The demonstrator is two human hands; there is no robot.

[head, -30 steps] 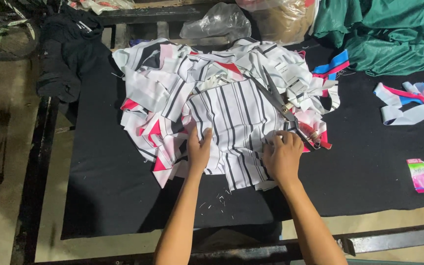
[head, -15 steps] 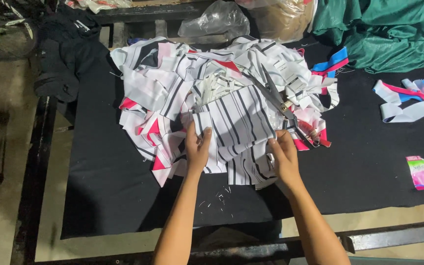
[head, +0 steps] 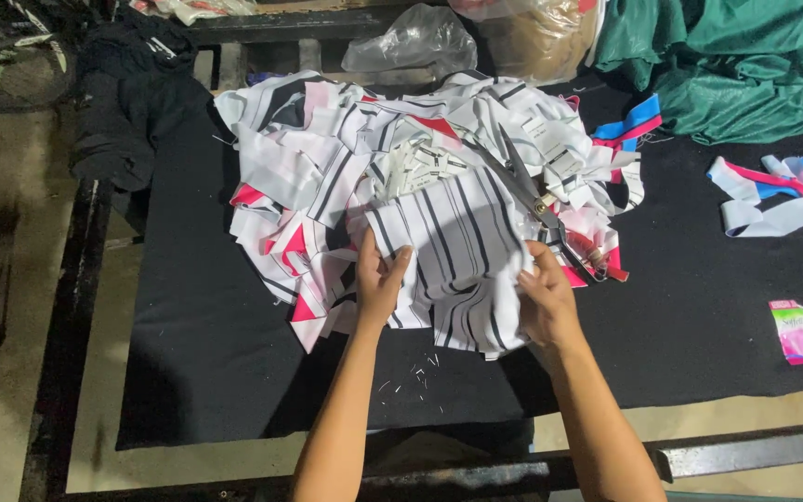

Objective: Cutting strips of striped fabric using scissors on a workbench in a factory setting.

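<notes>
Striped cloth piece (head: pixel 457 251), white with dark lines, sits on the near side of a heap of fabric scraps (head: pixel 327 177) in the middle of the tabletop (head: pixel 197 353), which is covered in black cloth. At the far left a dark garment (head: pixel 123 112) hangs over the tabletop's edge, beside a bare floor. Next comes the heap itself: white, black-striped and pink-and-red offcuts piled loosely, with small white labels (head: pixel 420 163) lying on its crown. The left hand (head: pixel 381 284) has its grip closed on the left edge of the striped cloth piece, thumb over the top of the fabric and fingers tucked beneath. Below the hands, short white thread clippings (head: pixel 415 376) are scattered on the black cover. The right hand (head: pixel 546 302) grips the piece's right edge, fingers curled into the cloth, so the piece is bunched and lifted between both hands. Just beyond the right hand a pair of scissors (head: pixel 536 191) lies on the heap, blades pointing away. Behind the heap stands a clear plastic bag (head: pixel 411 42). Further right, blue, pink and white strips (head: pixel 773 191) lie well apart from the heap, green fabric (head: pixel 745 65) is piled at the far corner, and a small pink sachet (head: pixel 796 330) lies near the right edge
</notes>
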